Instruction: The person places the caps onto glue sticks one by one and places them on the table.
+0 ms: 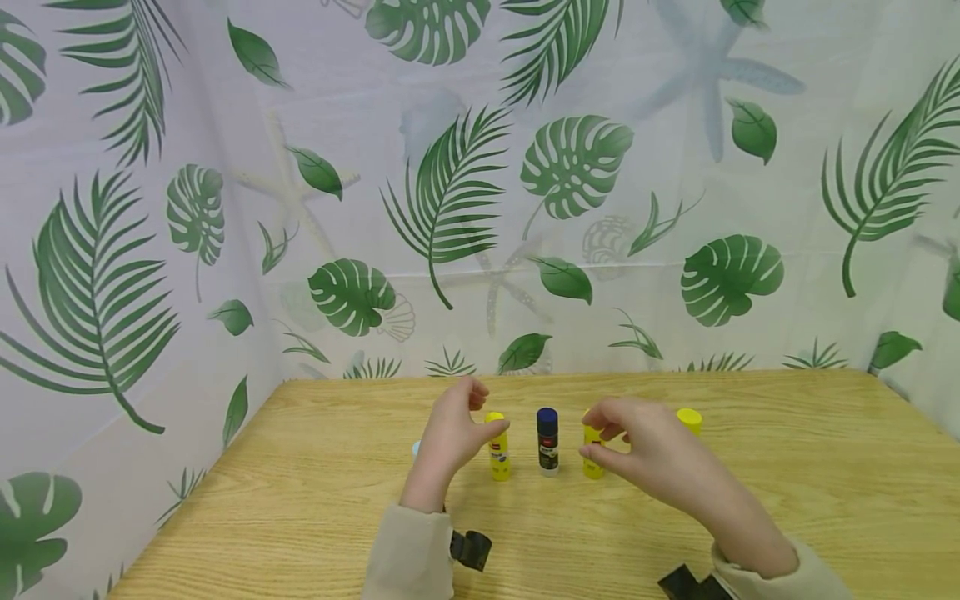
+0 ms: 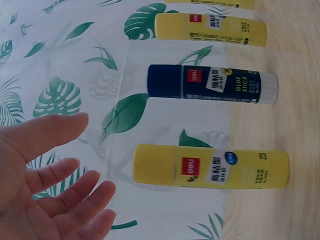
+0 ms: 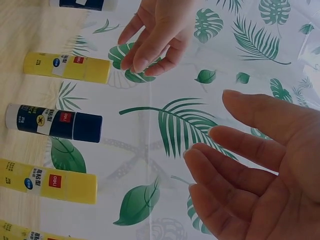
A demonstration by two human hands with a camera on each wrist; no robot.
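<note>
Yellow and dark blue glue sticks stand upright in a row on the table. My left hand [image 1: 459, 429], fingers loosely bent, hovers beside the cap of the left yellow glue stick [image 1: 499, 458]; in the left wrist view a gap separates its fingers from the cap. A dark blue glue stick [image 1: 548, 442] stands between my hands. My right hand [image 1: 656, 450] overlaps another yellow glue stick [image 1: 592, 467] in the head view, while the right wrist view shows its relaxed fingers apart from the sticks. Both palms hold nothing.
Behind my right hand shows the yellow cap [image 1: 689, 419] of another stick. A light blue item [image 1: 416, 448] peeks out left of my left wrist. The wood-grain table [image 1: 300, 483] ends at a leaf-printed cloth [image 1: 465, 333]. Black wrist mounts [image 1: 471, 550] sit under the sleeves.
</note>
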